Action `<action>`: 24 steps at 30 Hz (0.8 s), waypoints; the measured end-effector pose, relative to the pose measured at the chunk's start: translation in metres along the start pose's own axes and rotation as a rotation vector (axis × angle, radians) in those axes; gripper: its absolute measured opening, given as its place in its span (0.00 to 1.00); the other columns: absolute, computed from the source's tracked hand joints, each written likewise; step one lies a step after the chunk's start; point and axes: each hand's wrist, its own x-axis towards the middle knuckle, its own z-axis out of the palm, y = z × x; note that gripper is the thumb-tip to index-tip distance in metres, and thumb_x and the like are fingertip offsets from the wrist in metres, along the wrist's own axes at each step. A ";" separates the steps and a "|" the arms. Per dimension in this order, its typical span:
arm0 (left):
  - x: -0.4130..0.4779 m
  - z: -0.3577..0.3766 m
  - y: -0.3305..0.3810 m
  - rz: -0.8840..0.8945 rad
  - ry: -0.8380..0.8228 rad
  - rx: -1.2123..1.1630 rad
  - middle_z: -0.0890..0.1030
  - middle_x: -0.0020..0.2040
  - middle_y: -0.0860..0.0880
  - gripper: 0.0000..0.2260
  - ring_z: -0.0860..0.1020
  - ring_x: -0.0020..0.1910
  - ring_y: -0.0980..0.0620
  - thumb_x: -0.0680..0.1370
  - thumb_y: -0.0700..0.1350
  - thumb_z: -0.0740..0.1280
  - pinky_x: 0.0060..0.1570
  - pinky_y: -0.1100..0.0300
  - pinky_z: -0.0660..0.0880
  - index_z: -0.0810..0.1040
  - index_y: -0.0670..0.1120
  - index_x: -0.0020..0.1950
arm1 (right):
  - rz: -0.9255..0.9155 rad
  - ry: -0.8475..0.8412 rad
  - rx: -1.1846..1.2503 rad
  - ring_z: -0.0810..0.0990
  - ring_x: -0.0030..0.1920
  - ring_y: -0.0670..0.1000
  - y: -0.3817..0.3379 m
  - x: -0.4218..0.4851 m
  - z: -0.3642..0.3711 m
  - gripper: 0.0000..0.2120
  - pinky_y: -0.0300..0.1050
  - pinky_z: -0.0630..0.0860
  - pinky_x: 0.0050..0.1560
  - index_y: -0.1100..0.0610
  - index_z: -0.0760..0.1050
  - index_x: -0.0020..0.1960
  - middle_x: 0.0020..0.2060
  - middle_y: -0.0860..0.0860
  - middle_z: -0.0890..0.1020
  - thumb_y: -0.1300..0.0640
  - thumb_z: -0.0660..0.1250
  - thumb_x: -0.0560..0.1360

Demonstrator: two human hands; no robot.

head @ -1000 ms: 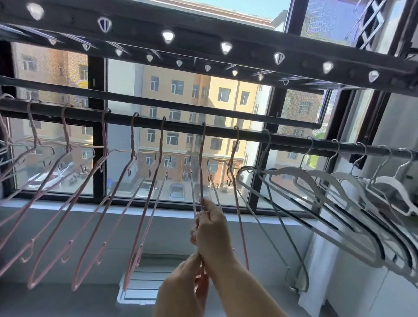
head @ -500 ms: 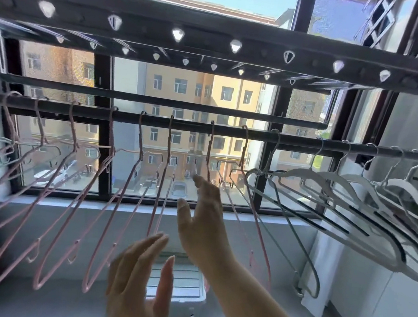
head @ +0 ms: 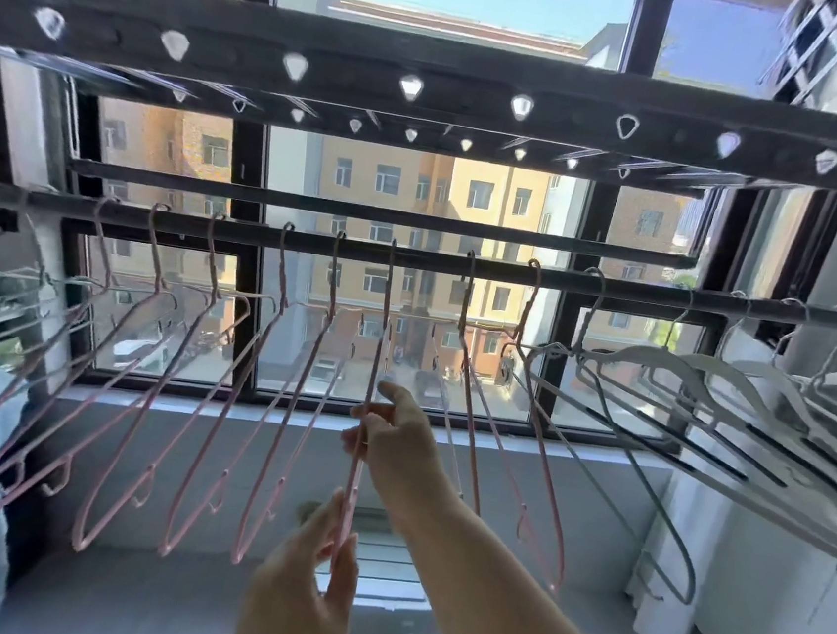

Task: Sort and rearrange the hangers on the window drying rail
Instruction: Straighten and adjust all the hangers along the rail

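- Held one pink hanger (head: 378, 343), seen edge-on near mid-rail, with its hook over the drying rail (head: 427, 262).
- Pinched its upper wires with the right hand (head: 395, 443), thumb and fingers (head: 370, 413) closed on it, index finger lifted free.
- Steadied its lower end with the left hand (head: 301, 599), thumb and fingers closed lightly on the wire; blurred, so judged rather than certain.
- Half a second earlier: held nothing, both hands spread and off the hangers. A second earlier: clasped a pink hanger in the same two-handed way.
- Appeared to have let that one go, now the neighbour (head: 466, 311) just to the right, and moved one place leftward.
- Left of the grip: other pink hangers (head: 283, 271), spaced fairly evenly and slanted alike. Right of the neighbour: one more pink, then the grey and white hangers (head: 740, 381), bunched close.
- Judged as mid-task: worked hanger by hanger along the pink run, spacing each; colour groups already apart, pale bunch probably not yet dealt with.
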 end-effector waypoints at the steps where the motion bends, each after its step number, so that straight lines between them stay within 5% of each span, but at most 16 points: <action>1: 0.001 0.001 0.000 0.012 -0.003 -0.005 0.83 0.45 0.41 0.22 0.81 0.39 0.56 0.63 0.31 0.73 0.42 0.75 0.73 0.77 0.42 0.56 | -0.003 0.002 0.010 0.75 0.36 0.45 0.000 0.000 0.000 0.19 0.42 0.78 0.46 0.58 0.62 0.69 0.44 0.51 0.75 0.66 0.54 0.79; 3: 0.002 0.002 0.001 0.037 -0.015 -0.013 0.84 0.44 0.44 0.22 0.81 0.38 0.58 0.63 0.31 0.74 0.43 0.77 0.72 0.78 0.43 0.55 | -0.008 0.010 0.027 0.74 0.36 0.45 0.000 0.000 -0.002 0.18 0.36 0.77 0.39 0.58 0.64 0.68 0.48 0.53 0.75 0.65 0.55 0.79; 7: 0.002 0.006 0.003 0.058 -0.032 -0.003 0.83 0.47 0.48 0.22 0.81 0.39 0.61 0.65 0.34 0.74 0.44 0.60 0.79 0.78 0.46 0.57 | -0.018 0.040 0.052 0.74 0.35 0.44 0.002 0.003 -0.006 0.18 0.36 0.76 0.39 0.58 0.65 0.68 0.47 0.53 0.75 0.65 0.55 0.79; 11: 0.003 0.010 0.004 0.077 -0.073 0.020 0.83 0.46 0.48 0.24 0.81 0.38 0.60 0.63 0.34 0.75 0.47 0.75 0.71 0.78 0.46 0.57 | -0.014 0.052 0.054 0.75 0.33 0.44 0.004 0.006 -0.009 0.17 0.35 0.77 0.37 0.57 0.66 0.67 0.45 0.51 0.74 0.66 0.54 0.79; 16: 0.002 0.014 0.003 0.071 -0.086 0.009 0.83 0.47 0.49 0.24 0.82 0.40 0.58 0.65 0.34 0.74 0.46 0.73 0.72 0.76 0.47 0.59 | -0.009 0.058 0.049 0.76 0.32 0.44 0.006 0.006 -0.010 0.16 0.37 0.77 0.40 0.56 0.67 0.65 0.43 0.50 0.75 0.65 0.53 0.79; 24: -0.001 0.014 0.000 0.069 -0.096 0.025 0.83 0.49 0.52 0.26 0.79 0.42 0.63 0.64 0.34 0.74 0.47 0.85 0.63 0.76 0.48 0.60 | -0.005 0.078 0.053 0.75 0.31 0.43 0.003 0.001 -0.008 0.17 0.31 0.78 0.34 0.58 0.64 0.67 0.43 0.50 0.74 0.66 0.52 0.79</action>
